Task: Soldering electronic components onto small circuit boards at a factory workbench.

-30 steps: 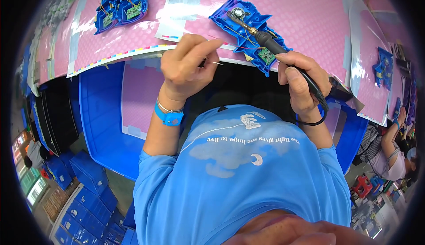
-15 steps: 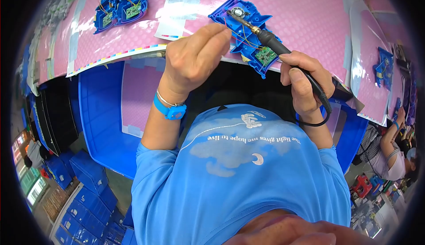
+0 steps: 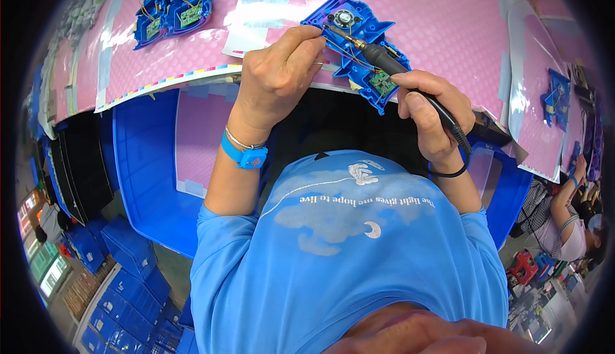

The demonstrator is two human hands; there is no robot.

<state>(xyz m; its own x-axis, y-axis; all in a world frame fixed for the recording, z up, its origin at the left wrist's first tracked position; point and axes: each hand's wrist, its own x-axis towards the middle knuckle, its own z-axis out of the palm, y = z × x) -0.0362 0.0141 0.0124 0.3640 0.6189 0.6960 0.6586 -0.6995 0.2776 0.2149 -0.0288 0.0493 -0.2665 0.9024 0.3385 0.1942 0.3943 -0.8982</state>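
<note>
- At the upper left of the frame I see a pile of blue plastic housings with green boards lying on the pink mat
- Below them, left of centre, an open blue bin sits under the table edge
- My left hand, upper centre, has its fingers pinched together on a thin solder wire, touching the blue housing
- That housing lies at the upper centre, on the mat's near edge
- My right hand, right of centre, is clamped around the soldering iron, tip on the housing
- At the far right another blue housing lies well apart
</note>
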